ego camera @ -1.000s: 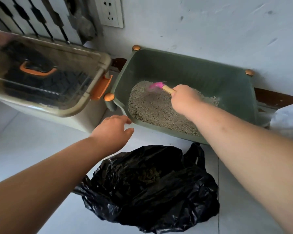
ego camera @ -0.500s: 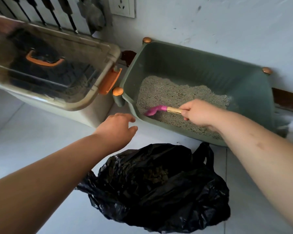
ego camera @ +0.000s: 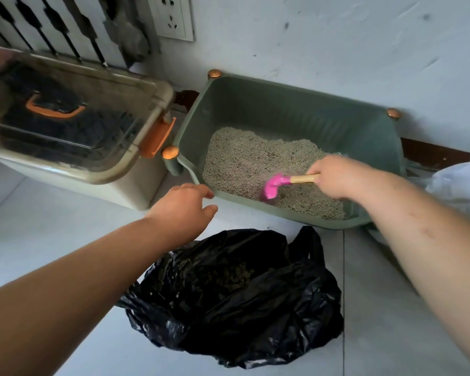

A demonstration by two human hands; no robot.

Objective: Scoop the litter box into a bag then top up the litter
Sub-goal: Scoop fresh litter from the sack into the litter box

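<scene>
- Gripping the scoop [ego camera: 273,185] by its wooden handle, the right hand [ego camera: 337,176] has its fingers curled tight round the stick.
- The scoop's pink head points left and dips into the litter [ego camera: 244,158] near the front wall of the box [ego camera: 282,109].
- The green box sits on the floor [ego camera: 38,226] against the wall [ego camera: 337,36], with copper-coloured knobs [ego camera: 170,152] on its corners.
- Litter covers the bottom of the box, heaped higher toward the back left.
- The left hand [ego camera: 182,207] hovers just outside the box's front left corner, palm down, its fingers loosely bent and apart, holding nothing.
- The black bag [ego camera: 255,308] lies open on the floor in front of the box, between the two forearms, with a dark clump of scooped litter visible inside it.
- A bin [ego camera: 65,118] with a clear lid and orange latches stands just left of the box.
- A white sack [ego camera: 459,185] shows at the right edge, beside the box.
- A socket [ego camera: 174,17] is set in the wall above the gap between bin and box.
</scene>
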